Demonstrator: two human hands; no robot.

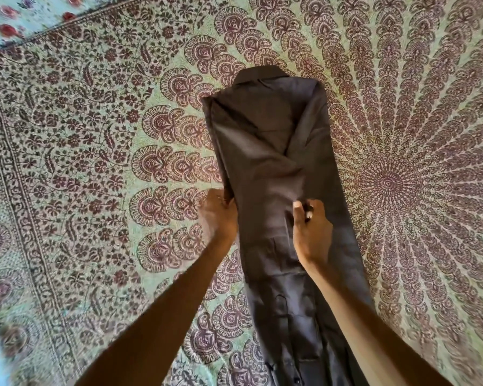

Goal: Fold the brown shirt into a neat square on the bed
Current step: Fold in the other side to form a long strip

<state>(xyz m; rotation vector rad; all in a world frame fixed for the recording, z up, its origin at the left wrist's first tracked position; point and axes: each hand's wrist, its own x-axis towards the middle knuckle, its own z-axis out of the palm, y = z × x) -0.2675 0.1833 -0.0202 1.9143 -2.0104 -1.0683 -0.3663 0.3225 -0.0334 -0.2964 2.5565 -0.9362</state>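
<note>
the shirt (265, 151) lies lengthwise on the bed cover (95, 135), collar at the far end, tail running toward the person and out of the bottom of the view. both sides are already folded inward, so the garment forms one long narrow strip, with the sleeves crossing over the middle.

the left hand (216, 215) sits at the strip's left edge, fingers curled closed on that edge. the right hand (313, 229) rests on top of the strip just right of its centre line, thumb and fingers pinched together on a small ridge of cloth. both grips sit about midway along the visible strip, level with each other and near together.

step in hand, as judged: the lengthwise folds are done and the cross fold is being set up. the next move calls for an even grip across the full width, so the near part can be carried over toward the collar without the tucked sleeves slipping out beyond the grips.
</note>
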